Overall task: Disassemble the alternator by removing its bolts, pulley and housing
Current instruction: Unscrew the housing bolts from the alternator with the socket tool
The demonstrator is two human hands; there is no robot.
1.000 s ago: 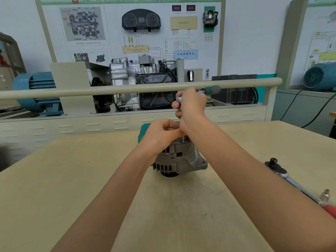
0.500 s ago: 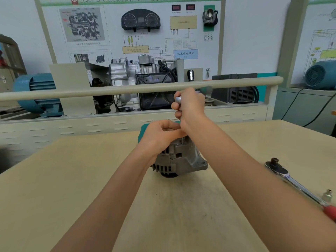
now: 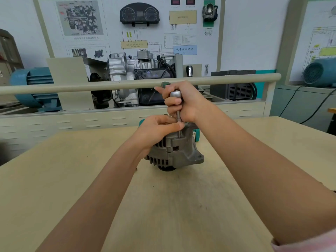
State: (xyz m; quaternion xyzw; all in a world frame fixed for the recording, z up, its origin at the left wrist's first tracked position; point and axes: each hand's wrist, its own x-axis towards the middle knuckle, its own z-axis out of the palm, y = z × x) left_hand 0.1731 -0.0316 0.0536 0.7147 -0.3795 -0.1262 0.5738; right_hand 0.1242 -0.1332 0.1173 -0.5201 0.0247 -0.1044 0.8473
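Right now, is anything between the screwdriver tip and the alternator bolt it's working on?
Nothing visible. The right hand holds the screwdriver upright, its shaft running straight down onto the alternator. The left hand holds the shaft from beside it.

You face a pale wooden tabletop (image 3: 54,179) with a cream rail (image 3: 72,87) running across its far side. Beyond the rail stands a white training board (image 3: 112,30) carrying a dashboard cluster (image 3: 139,14) and wiring diagrams, with a silver gearbox (image 3: 131,70) before it. Teal motors (image 3: 31,86) sit at both sides.
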